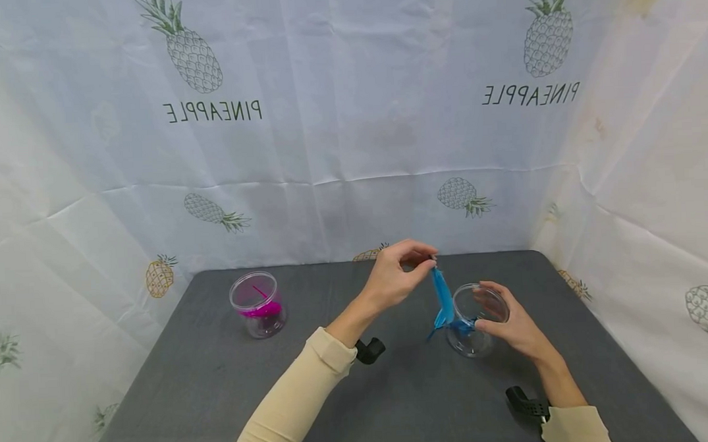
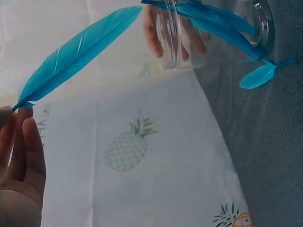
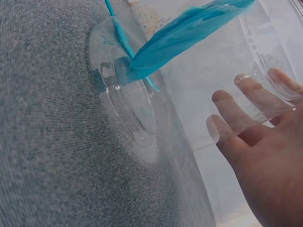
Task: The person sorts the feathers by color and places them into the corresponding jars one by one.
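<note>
High over the table, my left hand [image 1: 392, 277] pinches a bright blue feather [image 2: 78, 59] by its quill end, and the feather hangs tip down just left of a clear jar [image 1: 469, 349]. My right hand [image 1: 518, 322] holds that lidless jar around its side, the thumb on the near side and the fingers [image 3: 227, 106] on the far side. The jar stands on the table with blue feathers [image 2: 222, 33] inside it. A small blue feather [image 2: 258, 77] lies on the table beside the jar's base.
At the left of the dark grey table [image 1: 219, 385] stands another clear jar [image 1: 265, 329] with magenta feathers [image 1: 264, 309] in it. A white curtain [image 1: 338, 129] printed with pineapples hangs behind the table and along both sides.
</note>
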### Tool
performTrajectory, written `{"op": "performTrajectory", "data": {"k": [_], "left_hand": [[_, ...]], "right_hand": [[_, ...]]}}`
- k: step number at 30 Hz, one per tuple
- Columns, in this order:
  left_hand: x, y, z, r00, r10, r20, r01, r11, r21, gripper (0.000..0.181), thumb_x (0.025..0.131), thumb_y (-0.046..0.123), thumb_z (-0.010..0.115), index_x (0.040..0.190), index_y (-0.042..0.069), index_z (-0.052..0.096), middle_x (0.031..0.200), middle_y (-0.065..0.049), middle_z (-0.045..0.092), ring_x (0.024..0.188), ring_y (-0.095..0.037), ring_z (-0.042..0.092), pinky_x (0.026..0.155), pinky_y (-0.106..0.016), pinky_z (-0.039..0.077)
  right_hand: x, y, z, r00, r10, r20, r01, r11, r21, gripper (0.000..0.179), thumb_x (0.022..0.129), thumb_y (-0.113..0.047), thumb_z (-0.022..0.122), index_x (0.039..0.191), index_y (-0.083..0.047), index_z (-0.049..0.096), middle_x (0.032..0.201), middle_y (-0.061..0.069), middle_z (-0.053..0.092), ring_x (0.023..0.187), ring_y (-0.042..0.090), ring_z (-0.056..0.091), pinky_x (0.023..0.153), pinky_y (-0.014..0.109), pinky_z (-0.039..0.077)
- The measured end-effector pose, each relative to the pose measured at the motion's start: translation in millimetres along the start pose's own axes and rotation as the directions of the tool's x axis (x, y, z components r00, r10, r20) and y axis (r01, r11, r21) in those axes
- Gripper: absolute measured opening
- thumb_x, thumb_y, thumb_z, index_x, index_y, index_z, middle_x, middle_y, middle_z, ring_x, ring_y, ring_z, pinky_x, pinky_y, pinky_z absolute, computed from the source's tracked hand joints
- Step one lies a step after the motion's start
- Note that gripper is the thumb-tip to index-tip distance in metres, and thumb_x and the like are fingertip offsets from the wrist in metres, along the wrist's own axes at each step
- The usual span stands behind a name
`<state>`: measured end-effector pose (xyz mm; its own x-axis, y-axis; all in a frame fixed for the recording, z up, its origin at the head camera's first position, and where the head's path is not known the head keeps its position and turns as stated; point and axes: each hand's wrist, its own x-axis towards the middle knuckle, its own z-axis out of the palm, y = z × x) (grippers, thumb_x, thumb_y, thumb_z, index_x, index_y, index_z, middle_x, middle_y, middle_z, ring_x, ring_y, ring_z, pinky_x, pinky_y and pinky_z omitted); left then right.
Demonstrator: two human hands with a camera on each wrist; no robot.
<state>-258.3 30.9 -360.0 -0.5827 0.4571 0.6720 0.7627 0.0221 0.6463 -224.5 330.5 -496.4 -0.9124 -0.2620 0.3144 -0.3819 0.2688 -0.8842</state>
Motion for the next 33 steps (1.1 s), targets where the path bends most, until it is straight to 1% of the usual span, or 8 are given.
{"op": "performTrajectory", "data": {"k": [5, 9, 15, 17, 19, 23, 30, 33], "left_hand": [[1.8, 2.1, 1.7, 1.0, -0.004, -0.009, 0.004, 1.0, -0.003, 0.018, 0.097, 0.003, 0.068, 0.115, 0.001, 0.07, 0.103, -0.012, 0.071, 0.087, -0.015, 0.069, 0.078, -0.025, 0.057], [4.9, 2.0, 4.5, 1.0, -0.008, -0.021, 0.008, 1.0, 0.0, 0.018, 0.097, 0.004, 0.068, 0.115, 0.001, 0.07, 0.104, -0.011, 0.071, 0.088, -0.012, 0.068, 0.08, -0.023, 0.057], [12.3, 2.8, 11.2, 0.998, 0.039, -0.046, -0.039, 0.999, 0.014, 0.017, 0.097, 0.002, 0.067, 0.113, 0.0, 0.071, 0.103, -0.012, 0.071, 0.085, -0.011, 0.067, 0.078, -0.022, 0.056], [14.3, 2.6, 13.9, 0.998, 0.048, -0.049, -0.047, 0.999, 0.013, 0.016, 0.097, 0.001, 0.067, 0.113, -0.001, 0.071, 0.102, -0.012, 0.071, 0.085, -0.011, 0.067, 0.078, -0.022, 0.056], [15.5, 2.2, 16.5, 0.998, 0.049, -0.048, -0.049, 0.999, 0.011, 0.016, 0.097, 0.001, 0.067, 0.112, -0.001, 0.071, 0.102, -0.012, 0.07, 0.085, -0.012, 0.066, 0.078, -0.022, 0.056], [15.7, -0.8, 21.6, 0.998, 0.05, -0.049, -0.05, 0.999, 0.013, 0.016, 0.097, 0.0, 0.067, 0.112, 0.0, 0.071, 0.102, -0.011, 0.07, 0.085, -0.012, 0.066, 0.078, -0.021, 0.056], [17.9, -10.2, 31.6, 0.995, 0.079, -0.061, -0.077, 0.997, 0.03, 0.014, 0.097, 0.0, 0.067, 0.11, 0.0, 0.071, 0.101, -0.011, 0.069, 0.084, -0.012, 0.065, 0.077, -0.019, 0.056], [18.2, -12.8, 36.6, 0.995, 0.086, -0.058, -0.083, 0.996, 0.04, 0.013, 0.097, 0.0, 0.066, 0.109, 0.0, 0.071, 0.1, -0.011, 0.069, 0.084, -0.012, 0.065, 0.077, -0.019, 0.055]], "right_hand": [[-0.4, 0, 0, 1.0, 0.004, 0.004, -0.004, 1.0, 0.011, 0.075, 0.095, 0.003, 0.067, 0.156, -0.002, 0.023, 0.151, 0.029, 0.036, 0.133, 0.005, 0.045, 0.101, 0.021, 0.048], [-0.7, -1, 0, 1.0, 0.001, 0.011, -0.001, 1.0, 0.016, 0.075, 0.095, 0.003, 0.066, 0.156, -0.001, 0.022, 0.151, 0.029, 0.035, 0.133, 0.006, 0.046, 0.102, 0.021, 0.047], [-0.5, -2, 0, 1.0, 0.003, 0.005, -0.003, 1.0, 0.002, 0.076, 0.095, 0.002, 0.067, 0.157, -0.002, 0.022, 0.151, 0.028, 0.035, 0.133, 0.005, 0.045, 0.103, 0.019, 0.045], [-0.2, -2, 0, 1.0, 0.011, 0.003, -0.011, 1.0, 0.0, 0.076, 0.095, 0.001, 0.067, 0.157, -0.003, 0.022, 0.151, 0.028, 0.035, 0.134, 0.008, 0.045, 0.103, 0.019, 0.046], [-0.1, -3, 1, 1.0, 0.021, 0.003, -0.021, 1.0, -0.002, 0.076, 0.096, 0.001, 0.067, 0.156, -0.003, 0.022, 0.151, 0.027, 0.035, 0.135, 0.014, 0.045, 0.103, 0.02, 0.046], [-0.4, -2, 0, 1.0, 0.02, 0.007, -0.02, 1.0, 0.004, 0.076, 0.096, 0.001, 0.067, 0.156, -0.003, 0.021, 0.151, 0.028, 0.035, 0.136, 0.018, 0.046, 0.102, 0.021, 0.047], [0.0, -1, 0, 1.0, 0.011, 0.008, -0.011, 1.0, 0.013, 0.076, 0.096, 0.002, 0.066, 0.157, -0.003, 0.021, 0.151, 0.028, 0.035, 0.133, 0.009, 0.047, 0.102, 0.021, 0.047], [-0.1, -1, 0, 1.0, 0.009, 0.009, -0.009, 1.0, 0.017, 0.076, 0.096, 0.003, 0.066, 0.157, -0.003, 0.021, 0.151, 0.028, 0.034, 0.133, 0.009, 0.047, 0.101, 0.021, 0.047]]}}
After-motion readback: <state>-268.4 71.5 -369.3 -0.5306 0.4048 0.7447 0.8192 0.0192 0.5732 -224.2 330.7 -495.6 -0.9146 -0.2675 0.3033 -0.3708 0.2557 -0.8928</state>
